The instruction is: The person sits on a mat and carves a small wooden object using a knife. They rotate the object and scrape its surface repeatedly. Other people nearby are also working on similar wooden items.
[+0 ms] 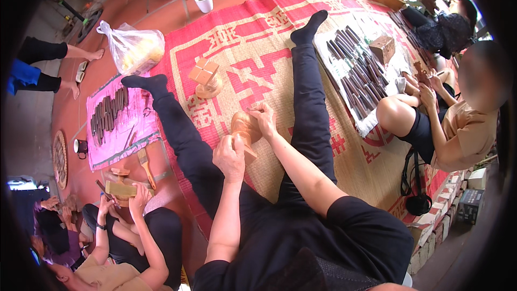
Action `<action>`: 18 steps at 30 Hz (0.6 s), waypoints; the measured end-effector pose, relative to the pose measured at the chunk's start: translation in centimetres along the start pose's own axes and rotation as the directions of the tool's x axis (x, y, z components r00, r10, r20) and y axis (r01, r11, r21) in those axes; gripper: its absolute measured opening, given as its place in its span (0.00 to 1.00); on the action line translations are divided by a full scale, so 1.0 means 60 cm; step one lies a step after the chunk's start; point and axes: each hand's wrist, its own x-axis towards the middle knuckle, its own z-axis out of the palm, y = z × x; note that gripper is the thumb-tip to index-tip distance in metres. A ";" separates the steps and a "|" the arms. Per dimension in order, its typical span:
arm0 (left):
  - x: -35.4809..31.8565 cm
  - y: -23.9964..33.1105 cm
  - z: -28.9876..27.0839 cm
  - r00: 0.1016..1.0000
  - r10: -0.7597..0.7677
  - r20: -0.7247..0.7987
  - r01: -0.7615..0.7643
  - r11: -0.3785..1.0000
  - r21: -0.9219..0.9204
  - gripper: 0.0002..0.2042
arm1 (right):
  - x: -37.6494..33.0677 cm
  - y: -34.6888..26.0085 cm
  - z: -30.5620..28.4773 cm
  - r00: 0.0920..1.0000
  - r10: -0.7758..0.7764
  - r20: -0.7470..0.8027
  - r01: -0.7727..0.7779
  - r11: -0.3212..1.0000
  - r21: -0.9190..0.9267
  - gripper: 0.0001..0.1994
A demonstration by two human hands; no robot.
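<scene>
both hands are gripping a rounded wooden piece near the middle of the red woven mat: left hand fingers clenched on its lower part, right hand fingers grasping its top.

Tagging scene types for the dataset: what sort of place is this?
Likely an informal woodcarving workshop on a tiled floor. People sit on a red woven mat; rows of dark carving tools lie on cloths, and both hands, left hand and right hand, hold a wooden piece.
</scene>
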 end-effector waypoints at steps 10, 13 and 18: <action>0.009 0.007 0.002 1.000 -0.012 0.028 0.012 1.000 0.020 0.12 | 0.000 0.021 -0.006 0.998 0.064 -0.028 -0.062 0.997 0.048 0.07; 0.000 0.001 0.000 0.999 -0.026 0.024 0.026 1.000 -0.004 0.11 | 0.004 0.010 -0.007 0.995 0.089 0.035 -0.095 0.964 0.250 0.06; 0.008 0.001 -0.003 0.999 -0.049 0.014 0.049 0.999 -0.009 0.11 | -0.041 0.041 0.001 0.983 -0.058 0.174 0.020 0.977 0.212 0.04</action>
